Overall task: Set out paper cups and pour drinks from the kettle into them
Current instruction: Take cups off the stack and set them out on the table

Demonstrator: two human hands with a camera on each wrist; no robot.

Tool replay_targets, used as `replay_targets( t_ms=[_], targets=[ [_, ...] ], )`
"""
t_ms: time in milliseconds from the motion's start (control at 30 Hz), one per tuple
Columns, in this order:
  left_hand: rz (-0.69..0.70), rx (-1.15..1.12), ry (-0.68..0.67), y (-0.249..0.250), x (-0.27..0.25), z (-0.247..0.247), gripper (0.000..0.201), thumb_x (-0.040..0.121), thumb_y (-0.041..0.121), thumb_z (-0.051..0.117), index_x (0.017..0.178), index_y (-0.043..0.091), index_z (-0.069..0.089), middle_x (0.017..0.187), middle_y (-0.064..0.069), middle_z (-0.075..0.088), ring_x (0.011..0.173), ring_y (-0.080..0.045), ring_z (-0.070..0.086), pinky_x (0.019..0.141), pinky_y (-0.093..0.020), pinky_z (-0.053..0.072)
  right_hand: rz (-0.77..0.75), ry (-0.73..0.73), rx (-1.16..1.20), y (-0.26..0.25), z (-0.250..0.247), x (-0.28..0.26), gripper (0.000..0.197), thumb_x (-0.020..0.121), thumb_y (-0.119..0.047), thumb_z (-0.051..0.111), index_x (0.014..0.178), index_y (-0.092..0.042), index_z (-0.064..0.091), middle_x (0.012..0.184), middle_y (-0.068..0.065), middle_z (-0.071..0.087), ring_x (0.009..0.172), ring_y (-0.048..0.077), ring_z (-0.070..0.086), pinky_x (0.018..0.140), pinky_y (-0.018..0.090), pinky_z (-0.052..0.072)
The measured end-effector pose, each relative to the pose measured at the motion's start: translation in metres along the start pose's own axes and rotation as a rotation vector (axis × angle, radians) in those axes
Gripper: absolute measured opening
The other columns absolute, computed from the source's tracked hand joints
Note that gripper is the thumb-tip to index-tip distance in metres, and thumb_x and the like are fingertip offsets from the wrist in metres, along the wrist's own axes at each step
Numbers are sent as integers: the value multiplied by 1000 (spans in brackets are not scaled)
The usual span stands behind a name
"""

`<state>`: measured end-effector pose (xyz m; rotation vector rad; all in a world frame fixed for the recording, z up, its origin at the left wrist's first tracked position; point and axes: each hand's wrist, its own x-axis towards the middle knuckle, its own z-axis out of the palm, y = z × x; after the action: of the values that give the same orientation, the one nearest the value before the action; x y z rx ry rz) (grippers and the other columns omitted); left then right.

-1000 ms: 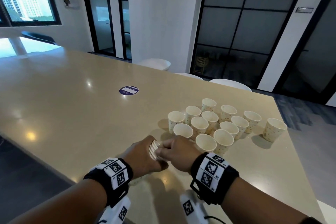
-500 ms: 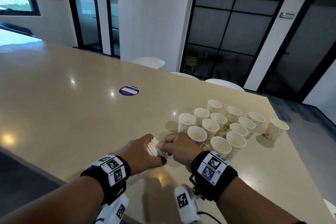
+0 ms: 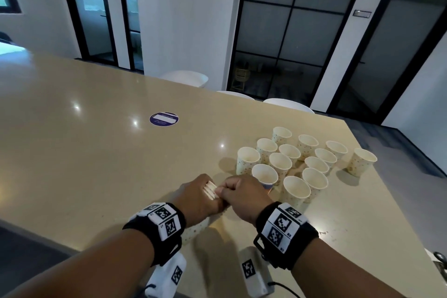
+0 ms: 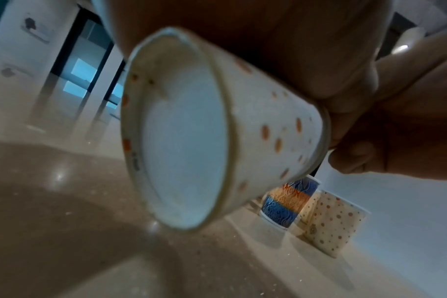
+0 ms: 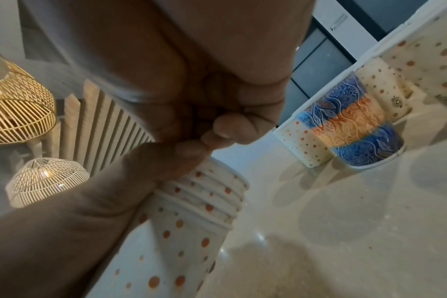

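My left hand [image 3: 198, 197] grips a nested stack of dotted paper cups [image 3: 210, 190] just above the beige table [image 3: 96, 164], the stack lying tilted with its rims toward the right. The stack's base [image 4: 184, 145] fills the left wrist view. My right hand [image 3: 242, 195] pinches the top rim of the stack [image 5: 212, 193] with curled fingertips. Several single cups [image 3: 296, 189] stand upright in a cluster to the right, one of them blue and orange [image 5: 352, 129]. No kettle is in view.
A round purple sticker [image 3: 164, 119] lies flat on the table farther back. White chair backs [image 3: 186, 77] line the far edge. The table's right corner drops off past the lone cup [image 3: 361, 161]. Wide bare tabletop stretches to the left.
The head view has turned slightly right and down. Both hands stay together on the stack, barely shifted; the standing cups have not moved.
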<state>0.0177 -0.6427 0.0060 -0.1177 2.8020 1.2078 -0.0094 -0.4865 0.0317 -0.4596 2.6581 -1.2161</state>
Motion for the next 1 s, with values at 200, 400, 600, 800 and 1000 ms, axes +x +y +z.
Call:
replay_targets(
  t_ms=[200, 400, 600, 800, 1000],
  targets=[
    [-16, 84, -11, -5, 5, -1, 53, 64, 69, 65, 99, 30, 55, 89, 8, 67, 77, -13, 67, 72, -34, 58, 9, 230, -78, 2, -14, 6, 21, 92, -29, 56, 74, -22, 64, 79, -5, 65, 76, 12, 58, 75, 29, 46],
    [-72, 99, -21, -16, 0, -8, 62, 68, 66, 74, 114, 31, 52, 102, 8, 62, 88, -11, 62, 75, -30, 53, -202, 188, -755, -7, -23, 28, 19, 95, -18, 49, 106, -13, 64, 104, 7, 58, 92, 23, 62, 74, 28, 44],
    [-31, 128, -85, -8, 1, -6, 76, 55, 71, 73, 114, 29, 49, 100, 11, 61, 88, -11, 61, 82, -36, 57, -194, -29, -1024, -2, -4, 42, 29, 93, -11, 44, 117, -6, 59, 119, 15, 55, 108, 31, 58, 86, 39, 48],
    [17, 157, -133, -7, -4, -4, 78, 56, 68, 77, 117, 28, 48, 102, 13, 58, 89, -8, 59, 81, -33, 56, -140, 82, -884, 10, -6, 36, 26, 95, -25, 49, 114, -11, 59, 114, 12, 55, 105, 29, 59, 84, 40, 51],
    [113, 58, -161, 7, -9, 12, 53, 57, 54, 77, 99, 30, 55, 86, 8, 69, 77, -6, 68, 73, -34, 61, -183, 4, -337, 5, -7, -22, 36, 92, -36, 53, 57, -27, 53, 60, -10, 51, 60, 3, 48, 61, 21, 37]
  ],
)
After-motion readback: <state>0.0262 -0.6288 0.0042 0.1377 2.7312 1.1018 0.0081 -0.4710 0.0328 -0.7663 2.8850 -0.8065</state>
